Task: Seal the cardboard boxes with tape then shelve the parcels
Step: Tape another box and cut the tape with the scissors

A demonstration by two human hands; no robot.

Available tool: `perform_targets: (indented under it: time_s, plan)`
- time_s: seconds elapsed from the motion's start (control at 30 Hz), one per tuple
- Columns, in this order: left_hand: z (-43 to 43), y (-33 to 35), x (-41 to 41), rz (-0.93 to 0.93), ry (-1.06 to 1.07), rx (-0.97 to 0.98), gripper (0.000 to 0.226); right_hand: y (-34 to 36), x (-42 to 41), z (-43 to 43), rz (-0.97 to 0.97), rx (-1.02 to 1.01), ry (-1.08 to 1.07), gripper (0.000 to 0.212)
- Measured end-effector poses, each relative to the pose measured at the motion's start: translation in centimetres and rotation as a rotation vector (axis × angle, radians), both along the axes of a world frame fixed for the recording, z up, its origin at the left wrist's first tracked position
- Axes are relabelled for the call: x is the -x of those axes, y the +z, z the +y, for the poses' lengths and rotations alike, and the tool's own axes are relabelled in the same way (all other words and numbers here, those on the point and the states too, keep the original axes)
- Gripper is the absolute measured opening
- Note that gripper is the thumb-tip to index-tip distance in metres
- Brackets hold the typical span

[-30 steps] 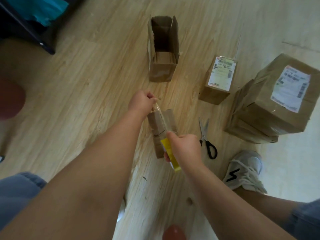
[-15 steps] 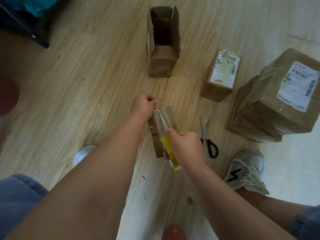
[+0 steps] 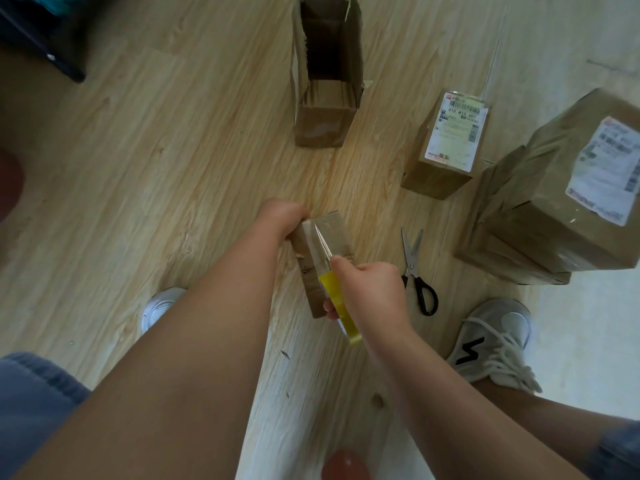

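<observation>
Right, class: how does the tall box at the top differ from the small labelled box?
The tall box is open, flaps raised; the labelled box is shut. The labelled box carries a white label; the tall box shows none. Both are brown cardboard on the wooden floor.

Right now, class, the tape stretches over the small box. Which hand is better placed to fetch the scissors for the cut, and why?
Probably the right hand: the scissors lie on the floor just beside it. The left hand pins the tape at the far edge of the small box.
</observation>
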State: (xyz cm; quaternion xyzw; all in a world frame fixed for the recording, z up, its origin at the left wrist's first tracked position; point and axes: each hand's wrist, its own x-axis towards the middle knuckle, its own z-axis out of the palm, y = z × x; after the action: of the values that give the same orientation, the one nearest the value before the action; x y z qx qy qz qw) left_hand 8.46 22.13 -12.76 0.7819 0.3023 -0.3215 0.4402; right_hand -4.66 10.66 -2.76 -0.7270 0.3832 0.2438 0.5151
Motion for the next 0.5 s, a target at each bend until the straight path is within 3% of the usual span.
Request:
perform_targets:
  time_s: [0.13,0.23,0.27,0.37,0.43,0.5]
  plan:
    - [-0.1,0.1,0.2,0.044,-0.035,0.014,0.010,-0.2,-0.1,0.4,-0.019,0.018,-0.003,0.045]
    - [0.4,0.0,0.3,0.076,-0.042,0.075,0.054,-0.2,-0.1,0.1,-0.005,0.011,-0.009,0.044]
    - [0.6,-0.3,0.3,0.042,-0.046,0.030,0.057,-0.1,-0.1,0.1,0.003,0.009,-0.007,0.044]
    - [0.4,-0.3,0.3,-0.202,-0.127,-0.159,0.030,-0.2,-0.2,0.1,0.016,0.009,0.001,0.042]
    - [-0.2,0.6,0.8,-0.366,-0.167,-0.126,0.016,-0.3,-0.3,0.0,0.011,0.013,0.000,0.042]
    - [-0.4,1.6,1.2,-0.393,-0.152,0.008,0.016,-0.4,-0.3,-0.1,-0.003,0.018,-0.004,0.043]
